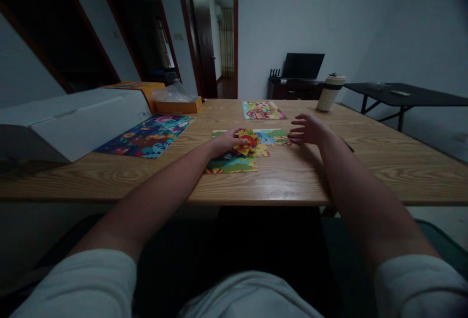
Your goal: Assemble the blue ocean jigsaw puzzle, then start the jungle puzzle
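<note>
Puzzle pieces, a loose yellow and red bunch, sit on a partly built puzzle in the middle of the table. The left hand is closed around the bunch. The right hand is off to the side with its fingers spread and nothing in it, just beside the puzzle's right edge. A finished colourful puzzle lies to the left by a white box, and a pale cup stands at the far edge.

There is one camera, worn on the person's head. It looks forward and down, close over the table, toward the far wall.
</note>
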`<state>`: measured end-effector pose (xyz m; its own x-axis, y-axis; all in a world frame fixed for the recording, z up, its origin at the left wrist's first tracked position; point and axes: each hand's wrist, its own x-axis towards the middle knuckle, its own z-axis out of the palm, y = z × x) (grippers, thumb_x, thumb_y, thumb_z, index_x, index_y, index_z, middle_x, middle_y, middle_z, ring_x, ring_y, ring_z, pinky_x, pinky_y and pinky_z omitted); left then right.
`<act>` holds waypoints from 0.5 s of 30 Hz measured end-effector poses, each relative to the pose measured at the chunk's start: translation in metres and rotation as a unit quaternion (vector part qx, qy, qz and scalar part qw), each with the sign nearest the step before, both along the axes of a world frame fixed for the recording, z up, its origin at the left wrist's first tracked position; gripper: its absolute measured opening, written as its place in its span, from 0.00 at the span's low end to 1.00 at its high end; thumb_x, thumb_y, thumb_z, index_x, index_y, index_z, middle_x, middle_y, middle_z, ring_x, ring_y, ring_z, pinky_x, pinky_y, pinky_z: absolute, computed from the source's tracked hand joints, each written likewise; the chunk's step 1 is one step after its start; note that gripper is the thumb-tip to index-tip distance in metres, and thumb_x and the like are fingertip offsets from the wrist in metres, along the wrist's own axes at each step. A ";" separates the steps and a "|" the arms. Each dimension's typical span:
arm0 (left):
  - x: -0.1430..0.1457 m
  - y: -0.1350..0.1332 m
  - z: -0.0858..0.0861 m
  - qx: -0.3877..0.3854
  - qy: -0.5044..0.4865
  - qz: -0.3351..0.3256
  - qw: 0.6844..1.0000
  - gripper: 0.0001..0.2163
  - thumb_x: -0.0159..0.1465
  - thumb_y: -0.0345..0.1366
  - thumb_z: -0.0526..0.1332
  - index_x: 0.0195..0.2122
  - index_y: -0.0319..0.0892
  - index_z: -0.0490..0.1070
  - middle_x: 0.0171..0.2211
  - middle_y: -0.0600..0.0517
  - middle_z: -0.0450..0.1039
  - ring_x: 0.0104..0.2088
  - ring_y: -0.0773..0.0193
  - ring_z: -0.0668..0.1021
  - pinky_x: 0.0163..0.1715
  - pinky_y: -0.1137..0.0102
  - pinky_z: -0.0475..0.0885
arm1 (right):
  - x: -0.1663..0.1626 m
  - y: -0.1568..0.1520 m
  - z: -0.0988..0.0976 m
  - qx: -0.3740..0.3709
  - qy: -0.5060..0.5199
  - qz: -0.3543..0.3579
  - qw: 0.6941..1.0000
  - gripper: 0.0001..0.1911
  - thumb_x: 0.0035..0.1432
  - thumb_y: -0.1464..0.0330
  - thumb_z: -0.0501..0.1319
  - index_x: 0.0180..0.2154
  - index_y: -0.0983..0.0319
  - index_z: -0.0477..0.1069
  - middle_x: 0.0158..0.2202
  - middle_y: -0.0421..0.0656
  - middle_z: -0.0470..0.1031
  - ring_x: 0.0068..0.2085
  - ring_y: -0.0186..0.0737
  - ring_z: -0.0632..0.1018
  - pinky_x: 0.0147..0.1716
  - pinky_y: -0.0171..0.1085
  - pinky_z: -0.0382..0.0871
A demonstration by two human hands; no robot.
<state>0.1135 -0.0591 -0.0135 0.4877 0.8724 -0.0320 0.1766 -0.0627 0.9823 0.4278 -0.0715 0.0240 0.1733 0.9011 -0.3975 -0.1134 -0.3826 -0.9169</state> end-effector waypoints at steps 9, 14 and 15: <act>-0.006 -0.002 0.004 -0.031 0.036 -0.055 0.997 0.26 0.59 0.31 0.70 0.58 0.45 0.68 0.47 0.44 0.77 0.38 0.59 0.81 0.31 0.71 0.76 | -0.004 0.018 -0.015 -0.029 0.050 -0.011 0.998 0.10 0.64 0.68 0.56 0.47 0.62 0.63 0.33 0.47 0.72 0.28 0.39 0.76 0.21 0.33 0.76; -0.005 -0.007 0.008 -0.048 0.036 -0.069 0.996 0.23 0.58 0.29 0.70 0.54 0.46 0.71 0.45 0.46 0.78 0.37 0.61 0.81 0.30 0.73 0.75 | -0.002 0.026 -0.024 -0.025 0.037 -0.003 0.999 0.07 0.64 0.68 0.58 0.44 0.62 0.65 0.30 0.44 0.72 0.24 0.34 0.74 0.19 0.29 0.73; -0.005 -0.009 0.008 -0.046 0.037 -0.063 0.996 0.22 0.58 0.29 0.70 0.54 0.46 0.72 0.45 0.46 0.78 0.37 0.61 0.81 0.29 0.73 0.75 | -0.002 0.027 -0.025 -0.022 0.030 0.002 0.999 0.07 0.64 0.68 0.58 0.43 0.62 0.65 0.30 0.44 0.71 0.23 0.33 0.73 0.18 0.28 0.72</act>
